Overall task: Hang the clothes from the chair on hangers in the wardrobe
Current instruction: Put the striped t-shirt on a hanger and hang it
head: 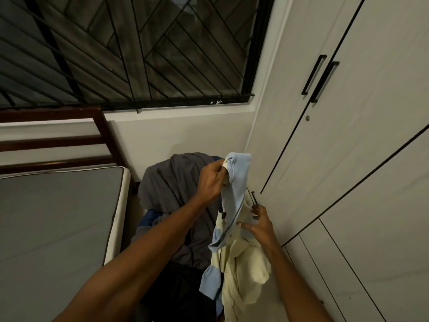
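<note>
Left hand (210, 180) grips the collar of a blue-and-cream shirt (234, 228) raised above the clothes-laden chair (171, 182); right hand (258, 223) pinches its front. Wardrobe (348, 135) doors closed. Recommend locating the neckline before fetching a hanger.

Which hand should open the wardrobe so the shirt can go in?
Probably the right hand. It is beside the closed wardrobe doors and only pinches the blue and cream shirt low down. The left hand grips the shirt's top, holding it up, farther from the doors.
</note>
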Demonstrator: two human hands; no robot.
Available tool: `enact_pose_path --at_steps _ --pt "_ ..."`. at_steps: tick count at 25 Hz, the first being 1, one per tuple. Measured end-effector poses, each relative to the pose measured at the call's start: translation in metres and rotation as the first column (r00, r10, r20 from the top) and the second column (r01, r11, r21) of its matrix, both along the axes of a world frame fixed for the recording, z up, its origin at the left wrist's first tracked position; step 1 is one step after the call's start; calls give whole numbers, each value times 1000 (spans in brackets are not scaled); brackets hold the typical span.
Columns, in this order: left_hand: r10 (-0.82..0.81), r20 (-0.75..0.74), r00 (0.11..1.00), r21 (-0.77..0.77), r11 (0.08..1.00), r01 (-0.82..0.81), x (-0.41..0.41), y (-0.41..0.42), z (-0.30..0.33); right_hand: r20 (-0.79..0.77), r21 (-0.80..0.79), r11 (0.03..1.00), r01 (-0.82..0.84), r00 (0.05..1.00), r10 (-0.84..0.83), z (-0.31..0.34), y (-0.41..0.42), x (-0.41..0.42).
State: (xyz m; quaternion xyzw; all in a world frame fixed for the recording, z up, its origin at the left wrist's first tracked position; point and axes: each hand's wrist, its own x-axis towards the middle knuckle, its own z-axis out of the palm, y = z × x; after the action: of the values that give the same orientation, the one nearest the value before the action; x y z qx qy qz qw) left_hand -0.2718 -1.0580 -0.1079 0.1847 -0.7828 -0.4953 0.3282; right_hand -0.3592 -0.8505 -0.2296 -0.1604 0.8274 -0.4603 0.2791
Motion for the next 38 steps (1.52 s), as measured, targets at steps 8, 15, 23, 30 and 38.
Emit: enact_pose_path --at_steps 8,15,23,30,38 --pt "77 -173 982 132 990 -54 0 -15 71 -278 138 990 25 960 14 18 -60 15" --pt "228 -221 948 258 951 -169 17 -48 86 -307 -35 987 159 938 -162 66 -85 -12" --pt "410 -254 876 291 896 -335 50 -89 136 -388 -369 925 94 889 -245 162 -116 -27" --pt "582 -212 785 302 803 -514 98 -122 147 -510 -518 852 -70 825 -243 255 -146 -5" --pt "606 -226 762 293 789 -541 153 -140 177 -398 -665 714 -217 912 -94 316 -163 48"
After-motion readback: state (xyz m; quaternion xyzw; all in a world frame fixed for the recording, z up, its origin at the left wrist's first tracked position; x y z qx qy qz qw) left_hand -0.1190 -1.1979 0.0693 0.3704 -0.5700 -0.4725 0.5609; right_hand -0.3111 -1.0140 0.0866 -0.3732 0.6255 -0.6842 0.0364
